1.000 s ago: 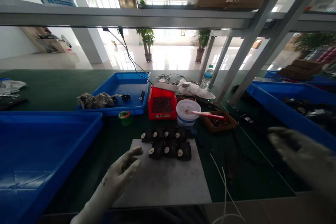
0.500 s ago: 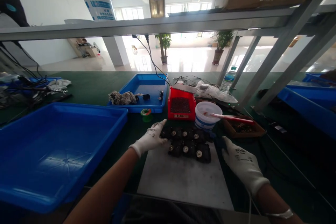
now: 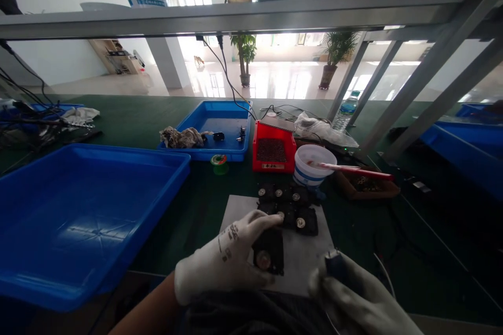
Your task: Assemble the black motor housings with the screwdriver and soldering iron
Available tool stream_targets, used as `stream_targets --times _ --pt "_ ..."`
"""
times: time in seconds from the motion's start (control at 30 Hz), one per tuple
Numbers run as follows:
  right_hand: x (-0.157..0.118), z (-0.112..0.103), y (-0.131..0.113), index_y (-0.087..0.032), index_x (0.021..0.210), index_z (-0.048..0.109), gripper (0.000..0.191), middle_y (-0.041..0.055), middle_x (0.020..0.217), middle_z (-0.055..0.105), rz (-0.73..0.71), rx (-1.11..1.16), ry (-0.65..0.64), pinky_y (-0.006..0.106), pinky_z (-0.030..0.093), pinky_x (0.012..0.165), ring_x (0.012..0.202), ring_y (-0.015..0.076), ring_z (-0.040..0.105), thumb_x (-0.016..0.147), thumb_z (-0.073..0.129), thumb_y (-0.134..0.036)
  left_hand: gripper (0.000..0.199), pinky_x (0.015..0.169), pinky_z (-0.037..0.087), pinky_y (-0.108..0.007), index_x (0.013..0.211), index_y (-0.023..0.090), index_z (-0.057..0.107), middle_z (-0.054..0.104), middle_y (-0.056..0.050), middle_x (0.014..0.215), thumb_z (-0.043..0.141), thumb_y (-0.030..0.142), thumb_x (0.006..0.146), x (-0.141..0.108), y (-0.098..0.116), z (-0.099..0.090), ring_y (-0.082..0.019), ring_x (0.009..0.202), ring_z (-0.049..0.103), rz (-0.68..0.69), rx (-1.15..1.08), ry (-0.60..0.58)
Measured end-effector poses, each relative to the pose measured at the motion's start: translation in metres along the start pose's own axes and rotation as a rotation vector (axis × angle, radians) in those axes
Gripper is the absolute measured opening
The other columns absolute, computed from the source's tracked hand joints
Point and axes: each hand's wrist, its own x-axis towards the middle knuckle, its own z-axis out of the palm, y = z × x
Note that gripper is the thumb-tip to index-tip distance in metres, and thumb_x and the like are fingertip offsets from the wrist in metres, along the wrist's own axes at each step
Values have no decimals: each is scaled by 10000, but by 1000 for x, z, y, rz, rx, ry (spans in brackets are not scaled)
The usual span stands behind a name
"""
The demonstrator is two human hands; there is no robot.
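My left hand point(image 3: 231, 251), in a white glove, is curved around a black square part point(image 3: 269, 254) with a round metal disc, near the front of a pale board point(image 3: 302, 267). Its thumb and fingers grip the part's sides. Several similar black parts point(image 3: 307, 221) with shiny discs stand in rows at the back of the board. At the board's right front, my right hand point(image 3: 353, 293), also gloved and somewhat blurred, is closed around a dark blue tool point(image 3: 336, 264). A thin cable hangs below that hand.
Behind the parts stand a red bin point(image 3: 274, 167) of small pieces, a white tub point(image 3: 314, 170) with a red-and-white stick and a brown box point(image 3: 365, 188). Blue trays point(image 3: 90, 209) lie left and at the back. A green spool point(image 3: 219, 165) sits between. Metal shelf posts rise at right.
My left hand has drawn one black part from the rows toward me. My right hand has moved nearer and inward with the blue tool. The view has tilted down.
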Motion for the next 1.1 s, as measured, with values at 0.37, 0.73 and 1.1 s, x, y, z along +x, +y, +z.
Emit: stream_targets --times 0.37,0.73,1.1 --pt "20 49 28 -215 1050 688 513 17 845 743 -58 154 56 350 585 727 775 240 724 698 916 -512 1015 1206 442 -459 1581 292 401 510 -112 1580 928 237 715 -25 -4 40 -346 1464 486 26 -258 37" --pt "13 54 42 -216 1005 752 363 84 1014 779 -300 -123 268 404 602 881 979 309 742 769 864 -468 459 923 566 -350 1349 248 637 687 -77 1169 659 258 891 -33 9 67 -272 1084 676 -89 -400 177" --pt "24 53 37 -231 914 770 294 66 907 775 -377 -341 314 358 599 812 868 274 724 827 780 -512 360 841 551 -366 1242 193 710 693 -99 1063 616 340 927 -24 1 67 -266 958 683 -141 -348 230"
